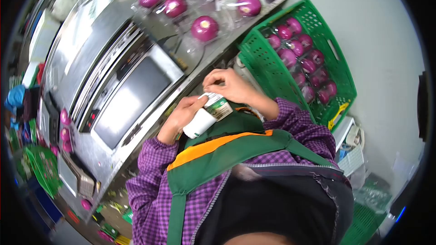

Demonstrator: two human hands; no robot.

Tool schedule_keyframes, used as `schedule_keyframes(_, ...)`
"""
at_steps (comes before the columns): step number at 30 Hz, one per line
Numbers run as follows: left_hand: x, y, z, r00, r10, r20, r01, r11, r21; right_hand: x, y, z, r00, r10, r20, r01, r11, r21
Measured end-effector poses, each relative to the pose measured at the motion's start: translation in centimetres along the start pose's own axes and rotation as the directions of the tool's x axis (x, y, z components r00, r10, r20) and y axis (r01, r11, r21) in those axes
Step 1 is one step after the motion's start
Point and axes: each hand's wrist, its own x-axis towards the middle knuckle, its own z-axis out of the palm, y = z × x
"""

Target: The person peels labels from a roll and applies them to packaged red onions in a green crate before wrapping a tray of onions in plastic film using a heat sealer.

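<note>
My left hand (178, 117) is closed around a roll of labels (200, 124), white on the outside, held in front of my green apron. From the roll runs a printed label (220, 108) with green and brown on it. My right hand (231, 87) has its fingers curled in a pinch at the label's upper edge; the exact contact point is small and partly hidden by the fingers. Beyond my hands, on the steel table, lie several red onions (205, 28) in clear plastic wrap.
A green crate (334, 59) holding wrapped red onions stands to the right. On the left is a metal wrapping machine with a dark flat plate (134, 100). More onions (66, 134) sit at the table's far left, near a scale-like device (76, 174). A pale wall rises at right.
</note>
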Motion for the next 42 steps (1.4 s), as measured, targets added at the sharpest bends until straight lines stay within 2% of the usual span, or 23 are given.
schedule_keyframes(2, 0.6, -0.6, 0.3, 0.999, -0.044, 0.02, 0.048, 0.967, -0.25, -1.2, -0.7, 0.2, 0.99, -0.088, -0.109, 0.093, 0.995, 0.036)
schedule_keyframes(3, 1.0, -1.3, 0.2, 0.996, -0.082, 0.043, 0.093, 0.911, -0.401, -1.6, 0.3, 0.3, 0.984, 0.007, -0.178, 0.065, 0.915, 0.399)
schedule_keyframes(6, 1.7, -3.0, 0.1, 0.991, -0.117, 0.06, 0.13, 0.798, -0.588, -2.1, 1.3, -2.6, 0.831, 0.145, -0.537, 0.159, 0.863, 0.48)
schedule_keyframes(8, 1.8, -2.4, 0.5, 0.991, -0.131, 0.021, 0.117, 0.782, -0.612, -2.4, 2.9, -6.1, 0.694, 0.124, -0.709, 0.221, 0.901, 0.374)
schedule_keyframes(9, 1.5, -1.5, 0.7, 0.991, -0.119, 0.057, 0.129, 0.788, -0.603, -2.7, 4.7, -8.0, 0.594, 0.056, -0.802, 0.107, 0.983, 0.148)
schedule_keyframes(11, 1.8, -1.0, 1.0, 0.99, -0.106, 0.098, 0.143, 0.799, -0.584, -3.8, 6.8, -11.0, 0.477, -0.156, -0.865, -0.088, 0.971, -0.223)
schedule_keyframes(13, 2.3, -1.2, 1.3, 0.99, -0.137, 0.042, 0.135, 0.797, -0.589, -4.6, 7.6, -12.4, 0.437, -0.191, -0.879, -0.231, 0.921, -0.315)
schedule_keyframes(14, 2.4, -1.2, 1.5, 0.99, -0.141, 0.024, 0.129, 0.804, -0.581, -4.8, 8.1, -12.6, 0.427, -0.193, -0.884, -0.232, 0.921, -0.313)
schedule_keyframes(16, 2.5, -1.5, 1.5, 0.99, -0.135, 0.052, 0.14, 0.819, -0.556, -5.1, 8.7, -12.9, 0.392, 0.004, -0.92, -0.357, 0.922, -0.148)
schedule_keyframes(21, 2.5, -1.5, 1.7, 0.994, -0.099, 0.053, 0.111, 0.81, -0.576, -4.9, 8.8, -13.8, 0.441, -0.024, -0.897, -0.375, 0.903, -0.208)
schedule_keyframes(23, 2.3, -1.4, 1.6, 0.994, -0.101, 0.053, 0.113, 0.817, -0.566, -4.9, 7.8, -13.6, 0.327, -0.02, -0.945, -0.447, 0.878, -0.173)
schedule_keyframes(24, 2.3, -1.6, 1.6, 0.994, -0.098, 0.043, 0.105, 0.812, -0.575, -5.2, 7.5, -13.4, 0.345, -0.164, -0.924, -0.389, 0.871, -0.299)
schedule_keyframes(25, 2.2, -1.7, 1.6, 0.995, -0.096, 0.033, 0.097, 0.808, -0.582, -5.4, 7.7, -13.3, 0.335, -0.171, -0.927, -0.387, 0.872, -0.3)
schedule_keyframes(27, 1.6, -1.2, 1.9, 0.995, -0.093, -0.027, 0.069, 0.874, -0.482, -6.2, 8.8, -12.9, 0.521, -0.527, -0.671, -0.356, 0.581, -0.732)
schedule_keyframes(29, 1.2, -1.1, 2.0, 0.996, -0.085, -0.006, 0.074, 0.9, -0.429, -6.7, 8.7, -12.0, 0.604, -0.3, -0.738, -0.517, 0.558, -0.65)
schedule_keyframes(31, -0.2, -0.1, 2.9, 0.998, -0.055, -0.043, 0.042, 0.963, -0.265, -6.8, 9.5, -11.3, 0.532, -0.393, -0.75, -0.456, 0.614, -0.645)
schedule_keyframes(33, -1.2, 0.0, 5.2, 0.978, 0.173, -0.116, -0.178, 0.983, -0.04, -6.8, 8.5, -9.2, 0.477, -0.506, -0.719, -0.338, 0.65, -0.681)
schedule_keyframes(34, -0.3, -1.6, 3.3, 0.999, 0.035, -0.035, -0.04, 0.989, -0.141, -7.5, 5.9, -6.6, 0.47, -0.496, -0.73, -0.249, 0.719, -0.649)
schedule_keyframes(35, 1.0, -2.9, 1.8, 0.994, -0.096, 0.043, 0.103, 0.968, -0.229, -7.5, 7.1, -4.0, 0.543, -0.419, -0.728, -0.111, 0.823, -0.557)
schedule_keyframes(36, 1.0, -3.3, 2.5, 0.998, -0.059, 0.005, 0.058, 0.975, -0.213, -8.7, 6.2, -1.6, 0.722, -0.14, -0.677, -0.15, 0.925, -0.35)
schedule_keyframes(37, 1.9, -3.5, 1.7, 0.969, -0.189, 0.158, 0.219, 0.955, -0.2, -9.6, 5.1, 0.5, 0.845, 0.123, -0.52, -0.218, 0.968, -0.125)
schedule_keyframes(39, 0.3, -3.0, 3.8, 0.969, -0.163, 0.187, 0.157, 0.987, 0.045, -12.4, 5.5, 4.9, 0.873, 0.149, -0.465, -0.094, 0.986, 0.139)
schedule_keyframes(42, -0.8, -3.8, 5.7, 0.926, -0.245, 0.286, 0.192, 0.96, 0.203, -17.0, 5.8, 9.8, 0.778, 0.248, -0.577, -0.131, 0.962, 0.238)
